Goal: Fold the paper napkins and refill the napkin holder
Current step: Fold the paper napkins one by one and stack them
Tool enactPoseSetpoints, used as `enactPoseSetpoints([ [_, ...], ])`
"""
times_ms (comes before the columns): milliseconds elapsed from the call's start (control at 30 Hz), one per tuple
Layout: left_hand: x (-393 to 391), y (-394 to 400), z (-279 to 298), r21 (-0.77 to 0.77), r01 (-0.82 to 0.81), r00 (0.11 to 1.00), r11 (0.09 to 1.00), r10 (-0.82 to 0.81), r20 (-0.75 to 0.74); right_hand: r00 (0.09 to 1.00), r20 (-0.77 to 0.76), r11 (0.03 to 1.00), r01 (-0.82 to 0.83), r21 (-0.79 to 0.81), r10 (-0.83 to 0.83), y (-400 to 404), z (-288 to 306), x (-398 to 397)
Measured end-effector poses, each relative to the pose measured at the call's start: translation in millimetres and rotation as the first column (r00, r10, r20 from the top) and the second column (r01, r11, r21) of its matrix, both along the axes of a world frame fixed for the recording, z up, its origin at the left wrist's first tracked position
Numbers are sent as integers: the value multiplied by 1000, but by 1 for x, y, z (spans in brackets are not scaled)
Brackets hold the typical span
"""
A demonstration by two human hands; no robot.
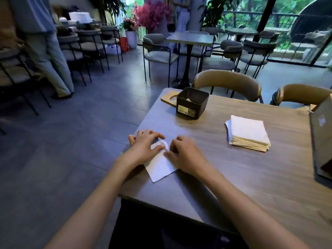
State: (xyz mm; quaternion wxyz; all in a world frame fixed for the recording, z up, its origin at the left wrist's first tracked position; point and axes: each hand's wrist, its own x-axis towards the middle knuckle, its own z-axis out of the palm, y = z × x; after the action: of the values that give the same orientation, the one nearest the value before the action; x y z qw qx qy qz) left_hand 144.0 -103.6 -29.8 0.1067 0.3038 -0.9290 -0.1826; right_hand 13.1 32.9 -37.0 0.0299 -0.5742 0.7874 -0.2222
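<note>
Head view: both hands down on one white napkin (pixel 159 166) at the near left corner of the wooden surface (pixel 233 177). Left hand (pixel 143 146) laid across the napkin's far end, fingers bent and pressing a rolled-over edge; right hand (pixel 185 155) beside it, fingertips curled and pinching the same fold. Napkin holder (pixel 192 103), a dark square box, stood well apart toward the far edge, something pale just visible inside. Stack of unfolded napkins (pixel 248 133) lay to the right, between holder and a brown cardboard box (pixel 321 133).

Judged risks: thin paper tearing under a hard pinch; a crooked crease from uneven pressure; napkin sliding off the close surface edge.

Beyond: a wooden board (pixel 168 97) behind the holder, tan-backed chairs (pixel 228 81), grey floor tiles, café tables, pink flowers (pixel 152 13), a standing person (pixel 45 51) at left, greenery past glass.
</note>
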Motion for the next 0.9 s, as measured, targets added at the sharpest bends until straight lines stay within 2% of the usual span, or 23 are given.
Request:
enactPoseSetpoints([
  [67,4,-1,-4,23,-18,999,1000,18,-26,999,47,1000,7,-22,-6,-1,-3,-2],
  [167,-5,1,-5,81,-55,995,995,61,-81,974,222,983,91,-162,-54,10,1,-13],
  [267,-28,9,-1,219,-40,983,975,77,-164,944,321,941,169,-292,-69,31,12,-33],
  [300,-36,13,2,314,2,975,950,68,-212,933,351,922,204,-328,-81,38,17,-40],
  [367,-57,24,9,538,138,938,832,65,-340,904,406,863,307,-400,-134,55,24,-57],
  [400,-68,31,13,591,201,920,781,57,-388,887,432,826,364,-429,-167,63,27,-66],
  [500,-107,53,25,578,316,890,752,-24,-456,826,503,720,510,-471,-256,88,33,-97],
  [633,-164,76,44,543,383,867,748,-89,-489,751,557,618,635,-464,-353,115,37,-144],
  [767,-216,84,50,482,325,890,813,-90,-448,713,545,590,688,-423,-440,126,32,-185],
  [900,-252,81,36,344,264,923,901,-132,-363,691,521,575,716,-396,-501,128,20,-213],
])
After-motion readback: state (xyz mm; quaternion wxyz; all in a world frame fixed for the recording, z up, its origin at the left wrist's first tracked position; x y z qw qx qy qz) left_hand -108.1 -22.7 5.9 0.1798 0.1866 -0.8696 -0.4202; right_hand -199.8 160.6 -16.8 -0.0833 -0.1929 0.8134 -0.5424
